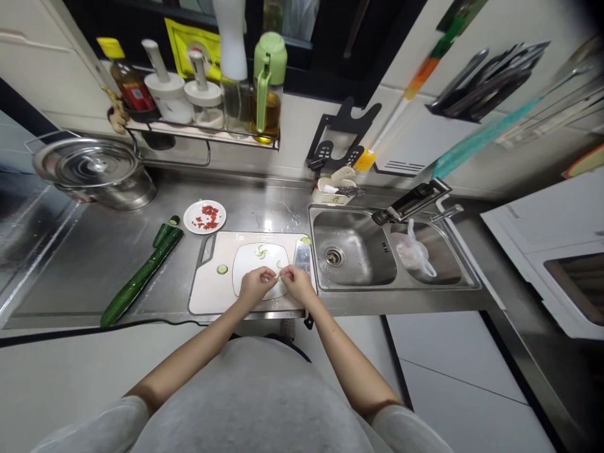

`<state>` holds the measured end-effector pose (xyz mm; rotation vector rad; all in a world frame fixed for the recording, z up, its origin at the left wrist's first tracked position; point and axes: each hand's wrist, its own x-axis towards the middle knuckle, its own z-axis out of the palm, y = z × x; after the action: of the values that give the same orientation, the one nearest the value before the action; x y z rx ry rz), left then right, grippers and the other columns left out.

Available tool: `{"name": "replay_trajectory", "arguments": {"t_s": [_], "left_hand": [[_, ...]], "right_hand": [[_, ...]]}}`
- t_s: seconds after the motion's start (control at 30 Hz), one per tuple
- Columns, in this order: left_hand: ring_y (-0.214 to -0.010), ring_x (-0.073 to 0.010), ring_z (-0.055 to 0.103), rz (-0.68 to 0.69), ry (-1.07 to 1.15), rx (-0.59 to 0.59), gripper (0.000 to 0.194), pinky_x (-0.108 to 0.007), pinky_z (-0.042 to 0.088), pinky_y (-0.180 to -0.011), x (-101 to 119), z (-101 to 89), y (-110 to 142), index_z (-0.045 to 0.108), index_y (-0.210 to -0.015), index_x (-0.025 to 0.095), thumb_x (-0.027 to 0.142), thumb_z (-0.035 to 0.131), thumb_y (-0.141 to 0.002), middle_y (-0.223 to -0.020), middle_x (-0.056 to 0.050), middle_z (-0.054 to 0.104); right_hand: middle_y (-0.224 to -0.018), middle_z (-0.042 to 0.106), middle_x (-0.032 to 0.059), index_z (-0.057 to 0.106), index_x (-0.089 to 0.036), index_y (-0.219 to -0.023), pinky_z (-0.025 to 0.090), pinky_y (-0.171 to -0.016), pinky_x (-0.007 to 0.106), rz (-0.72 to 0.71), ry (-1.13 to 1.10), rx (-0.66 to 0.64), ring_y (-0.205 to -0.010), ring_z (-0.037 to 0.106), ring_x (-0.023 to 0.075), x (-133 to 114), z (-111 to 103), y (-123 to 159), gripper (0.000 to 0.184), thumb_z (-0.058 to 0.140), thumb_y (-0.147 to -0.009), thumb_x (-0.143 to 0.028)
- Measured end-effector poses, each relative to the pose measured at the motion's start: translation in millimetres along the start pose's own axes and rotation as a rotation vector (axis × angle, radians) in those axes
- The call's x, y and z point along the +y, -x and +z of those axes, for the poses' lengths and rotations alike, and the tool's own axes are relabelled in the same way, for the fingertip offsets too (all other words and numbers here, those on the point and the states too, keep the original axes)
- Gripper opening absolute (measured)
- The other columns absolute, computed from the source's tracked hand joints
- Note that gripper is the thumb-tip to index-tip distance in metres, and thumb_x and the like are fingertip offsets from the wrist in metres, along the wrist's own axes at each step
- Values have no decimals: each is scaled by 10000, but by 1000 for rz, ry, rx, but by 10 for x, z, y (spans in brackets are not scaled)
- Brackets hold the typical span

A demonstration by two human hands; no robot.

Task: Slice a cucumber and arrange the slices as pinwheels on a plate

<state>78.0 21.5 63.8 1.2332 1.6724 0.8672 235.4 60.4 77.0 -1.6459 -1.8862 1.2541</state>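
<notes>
Over a white square plate (pixel 250 255), my left hand (pixel 256 284) and my right hand (pixel 296 283) meet with their fingertips pinched. Between the fingertips shows a bit of pale green, which looks like a thin cucumber slice (pixel 279 277). Several cucumber slices (pixel 261 252) lie curved together on the plate's far side. Under the plate is a cutting board (pixel 202 292), with a round cucumber slice (pixel 222 269) on its left. A knife (pixel 302 256) lies along the board's right edge, partly hidden by my right hand and forearm.
A long cucumber (pixel 136 286) and a cut cucumber piece (pixel 163 235) lie on the left. Behind the board stands a small plate (pixel 190 218) of chopped red bits. A steel pot (pixel 125 192) is far left; a double sink (pixel 352 242) adjoins on the right. Bottles line a shelf (pixel 198 130).
</notes>
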Motion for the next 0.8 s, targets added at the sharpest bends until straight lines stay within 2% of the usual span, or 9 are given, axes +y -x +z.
{"name": "replay_trajectory", "arguments": {"t_s": [0.23,0.43,0.8], "left_hand": [[-810,-207,650,-33,-272,-20,114,-386,338,-890,119,93,-266,705,-782,248,329,630,-751,-792,8,741],[-825,-222,641,-63,-374,-58,139,-403,284,-891,138,129,-365,709,-781,241,314,593,-759,-806,-4,740],[-834,-226,625,-68,-469,-91,155,-405,274,-864,179,132,-450,703,-755,227,276,556,-766,-807,-21,738]], "right_hand": [[-722,617,15,644,-191,-826,338,-662,241,-39,288,-30,-705,523,150,9,-92,-293,124,537,-806,-131],[-924,664,86,656,-175,-926,327,-695,260,-78,511,-71,-832,551,177,36,-72,-409,186,480,-876,-142],[-1023,651,117,641,-169,-1017,343,-712,268,-64,657,-119,-894,571,193,23,-41,-463,225,435,-927,-164]]}}
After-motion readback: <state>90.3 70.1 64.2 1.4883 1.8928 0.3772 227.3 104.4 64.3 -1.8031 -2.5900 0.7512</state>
